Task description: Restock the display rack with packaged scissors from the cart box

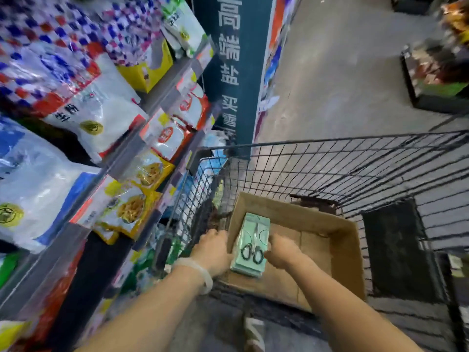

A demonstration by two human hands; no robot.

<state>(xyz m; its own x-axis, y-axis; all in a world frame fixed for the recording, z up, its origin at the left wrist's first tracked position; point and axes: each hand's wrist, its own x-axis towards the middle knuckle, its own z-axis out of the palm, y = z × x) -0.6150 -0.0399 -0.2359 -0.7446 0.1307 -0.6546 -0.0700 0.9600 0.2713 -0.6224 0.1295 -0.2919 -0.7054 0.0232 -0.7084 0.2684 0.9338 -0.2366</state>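
A stack of pale mint-green carded scissor packs (253, 246), the top one showing black-handled scissors with silver blades under clear film, sits at the left end of an open brown cardboard box (337, 240), seen from my remote feed. The stack lies lengthwise, handles toward me, and its top pack is the only one whose face I can read; the ones beneath show only as thin green edges.

My left hand (213, 251) grips the stack's left edge, fingers curled down between the packs and the box wall, a pale translucent bangle (200, 273) on that wrist. My right hand (283, 251) clasps the stack's right edge, fingers folded over the side of the top pack near the scissor handles. Both hands touch the stack, which lies squarely between them. I cannot tell whether it rests on the box floor or is raised off it.

The box rests in the basket of a dark wire shopping cart (355, 158) standing on a grey concrete aisle floor (342, 72). Just left of the cart stand blurred store shelves of white, yellow and blue food bags (106, 118). Beyond the cart's far left corner rises a dark teal sign panel with white Chinese characters (229, 47).
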